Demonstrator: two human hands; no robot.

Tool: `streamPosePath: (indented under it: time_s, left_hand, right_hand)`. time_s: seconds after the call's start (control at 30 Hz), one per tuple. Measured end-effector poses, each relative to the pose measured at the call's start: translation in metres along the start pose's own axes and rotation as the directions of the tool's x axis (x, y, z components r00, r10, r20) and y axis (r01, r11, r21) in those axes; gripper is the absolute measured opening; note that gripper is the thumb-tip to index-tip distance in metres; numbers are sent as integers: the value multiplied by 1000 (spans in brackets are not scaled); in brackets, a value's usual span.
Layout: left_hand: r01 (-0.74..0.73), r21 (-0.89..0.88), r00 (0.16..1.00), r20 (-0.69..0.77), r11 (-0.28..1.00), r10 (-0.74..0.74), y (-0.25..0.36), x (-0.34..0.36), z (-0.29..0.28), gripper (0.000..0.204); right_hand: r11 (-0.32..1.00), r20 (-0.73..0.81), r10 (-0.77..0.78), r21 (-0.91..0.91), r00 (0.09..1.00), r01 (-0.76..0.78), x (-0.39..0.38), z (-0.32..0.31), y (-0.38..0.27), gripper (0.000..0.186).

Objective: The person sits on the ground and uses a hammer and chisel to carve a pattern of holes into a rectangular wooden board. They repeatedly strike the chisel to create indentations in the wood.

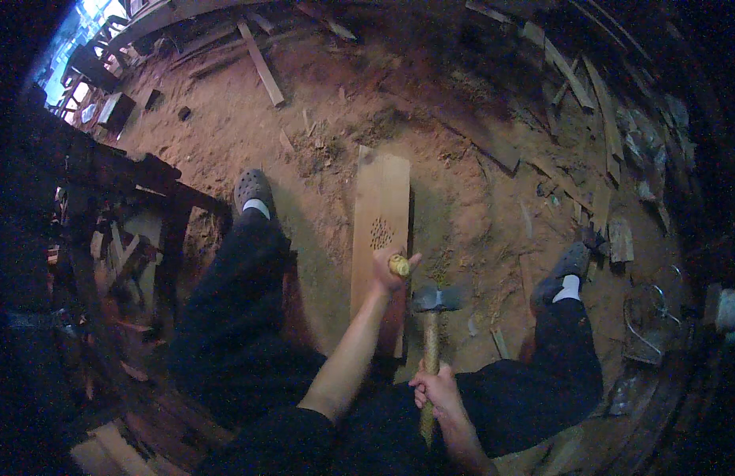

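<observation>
A long, pale wooden board (383, 186) lies lengthwise between my legs, with a cluster of small dark marks or holes (381, 233) near its middle. Over the board, just below those marks, my left hand (387, 271) is closed around an upright tool with a yellowish handle (399, 266). I see that handle end-on; its lower part is hidden by the hand, so its kind is unclear. My right hand (439, 390) grips the wooden shaft of a hammer (431, 341). The metal hammer head (436, 298) is to the right of the board, apart from the yellowish handle.
Reddish-brown dirt ground (320, 79) surrounds the board. My shoes rest either side, the left shoe (253, 187) and the right shoe (572, 260). A loose plank (260, 63) lies ahead, and wood scraps (569, 71) are strewn at the far right. Dark timber framing (145, 170) stands at the left.
</observation>
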State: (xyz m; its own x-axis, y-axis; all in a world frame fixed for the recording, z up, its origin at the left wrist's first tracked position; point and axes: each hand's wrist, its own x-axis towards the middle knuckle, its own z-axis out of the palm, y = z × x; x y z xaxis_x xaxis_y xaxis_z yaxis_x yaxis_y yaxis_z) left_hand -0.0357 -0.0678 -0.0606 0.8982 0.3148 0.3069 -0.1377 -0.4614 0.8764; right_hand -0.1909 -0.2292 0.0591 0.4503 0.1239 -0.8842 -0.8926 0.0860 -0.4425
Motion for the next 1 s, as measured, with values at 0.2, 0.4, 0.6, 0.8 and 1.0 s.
streamPosePath:
  time_s: [0.2, 0.4, 0.6, 0.8, 1.0]
  left_hand:
    - [144, -41, 989, 48, 989, -142, 22, 0, -2, 36]
    - [66, -7, 997, 46, 998, -66, 14, 4, -2, 38]
    - [200, -60, 974, 119, 978, -192, 20, 27, 5, 41]
    - [296, -244, 954, 38, 924, -296, 23, 26, 9, 34]
    - [234, 28, 972, -10, 972, -233, 48, -13, -5, 28]
  right_hand:
    - [955, 86, 281, 75, 956, -288, 28, -4, 24, 21]
    - [910, 103, 367, 164, 925, -380, 27, 5, 24, 22]
    - [919, 95, 331, 192, 939, -344, 31, -1, 34, 25]
    - [921, 130, 321, 189, 938, -342, 32, -3, 36, 27]
    - [918, 149, 328, 184, 933, -352, 35, -5, 33, 26]
